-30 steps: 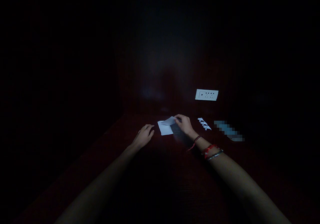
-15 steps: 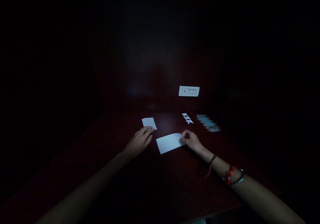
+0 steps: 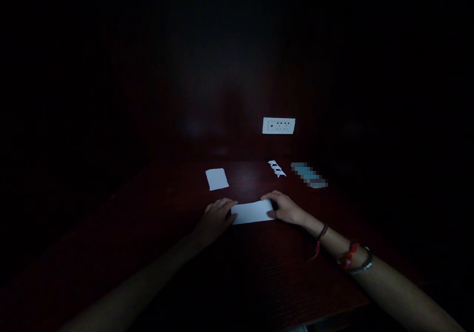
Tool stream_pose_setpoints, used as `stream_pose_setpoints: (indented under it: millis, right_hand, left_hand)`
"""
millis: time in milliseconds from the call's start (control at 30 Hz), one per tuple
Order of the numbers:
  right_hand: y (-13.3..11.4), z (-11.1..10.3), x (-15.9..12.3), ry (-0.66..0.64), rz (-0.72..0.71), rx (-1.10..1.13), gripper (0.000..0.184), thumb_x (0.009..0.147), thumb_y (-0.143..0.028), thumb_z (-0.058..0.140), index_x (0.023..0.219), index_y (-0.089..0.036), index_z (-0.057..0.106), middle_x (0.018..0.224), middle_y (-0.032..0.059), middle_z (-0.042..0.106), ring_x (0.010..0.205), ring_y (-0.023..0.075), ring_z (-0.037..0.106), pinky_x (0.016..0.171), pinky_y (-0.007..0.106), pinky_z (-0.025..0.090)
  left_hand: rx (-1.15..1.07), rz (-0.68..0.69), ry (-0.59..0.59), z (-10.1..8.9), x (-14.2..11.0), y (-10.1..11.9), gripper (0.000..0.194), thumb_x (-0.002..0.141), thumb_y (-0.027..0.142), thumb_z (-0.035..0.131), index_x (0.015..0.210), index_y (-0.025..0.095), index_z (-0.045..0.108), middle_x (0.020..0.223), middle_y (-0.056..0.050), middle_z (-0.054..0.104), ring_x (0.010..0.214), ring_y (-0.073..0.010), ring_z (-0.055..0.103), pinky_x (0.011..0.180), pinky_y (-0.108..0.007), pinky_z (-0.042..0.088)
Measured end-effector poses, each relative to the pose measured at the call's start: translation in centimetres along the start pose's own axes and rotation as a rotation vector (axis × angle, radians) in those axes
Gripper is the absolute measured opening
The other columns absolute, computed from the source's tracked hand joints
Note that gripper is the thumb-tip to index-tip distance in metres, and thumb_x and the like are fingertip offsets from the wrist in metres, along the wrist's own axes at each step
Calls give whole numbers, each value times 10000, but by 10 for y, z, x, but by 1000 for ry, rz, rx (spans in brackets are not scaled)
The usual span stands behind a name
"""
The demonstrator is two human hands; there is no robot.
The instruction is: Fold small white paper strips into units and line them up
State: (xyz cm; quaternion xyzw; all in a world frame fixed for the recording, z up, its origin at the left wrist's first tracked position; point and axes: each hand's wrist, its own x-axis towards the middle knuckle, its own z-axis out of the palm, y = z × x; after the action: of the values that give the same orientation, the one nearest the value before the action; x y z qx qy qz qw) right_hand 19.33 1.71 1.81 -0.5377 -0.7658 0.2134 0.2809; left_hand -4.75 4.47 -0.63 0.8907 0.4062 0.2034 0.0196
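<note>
A white rectangular sheet of paper (image 3: 252, 212) lies between my hands, low over the dark red table. At its left end, my left hand (image 3: 218, 218) has thumb and fingers closed on the edge. My right hand (image 3: 285, 208) grips the right end, thumb on the near side and fingers at the far edge. The paper's far edge bows slightly. Beyond my left hand rests a small stack of white paper (image 3: 217, 179). Farther back on the right lie several small folded white paper pieces (image 3: 277, 168) in a row.
A blurred-out bluish flat object (image 3: 309, 175) lies on the table (image 3: 237, 268) at the right. Behind it, a white socket panel (image 3: 278, 126) is fixed to the dark upright panel. The table's front edge shows at the lower right; the surroundings are very dark.
My left hand has moved from beside the stack to the sheet's left end and taken hold. My right fingers have spread to its far edge. The sheet has turned straighter.
</note>
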Motion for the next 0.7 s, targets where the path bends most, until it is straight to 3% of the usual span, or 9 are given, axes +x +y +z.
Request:
stream_pose_setpoints:
  millis: [200,367,500,700]
  right_hand:
    - [4,-6,2,-112,-126,-118,566,616,-186,643,1153,-175,464,1124,75,442,1052,190,411,921,326,307]
    - [1,-10,3,-262,-105,-203,600,635,-329,648,1174,-161,449,1040,86,480,999,214,428,862,338,338]
    - [-4,-10,5,-332,-36,-243,536,613,-311,668,1101,-171,498,891,48,517,885,197,465,791,323,362]
    - [-9,-12,4,-295,-40,-244,421,608,-230,668,1006,-189,537,973,58,458,968,202,415,812,325,343]
  left_hand:
    - [-53,55,-28,0,2,3,277,863,235,383,1136,233,430,1088,-10,502,996,-159,453,852,-308,332]
    - [-71,71,-10,-1,0,2,296,882,317,345,1159,235,415,1118,-26,486,1036,-186,426,877,-353,308]
    - [-86,115,-2,1,-1,0,405,816,384,465,1182,227,394,1124,-38,476,1030,-205,426,868,-355,321]
    - [-95,102,-1,2,0,0,392,811,381,475,1162,219,412,1119,-35,492,1036,-209,423,874,-362,311]
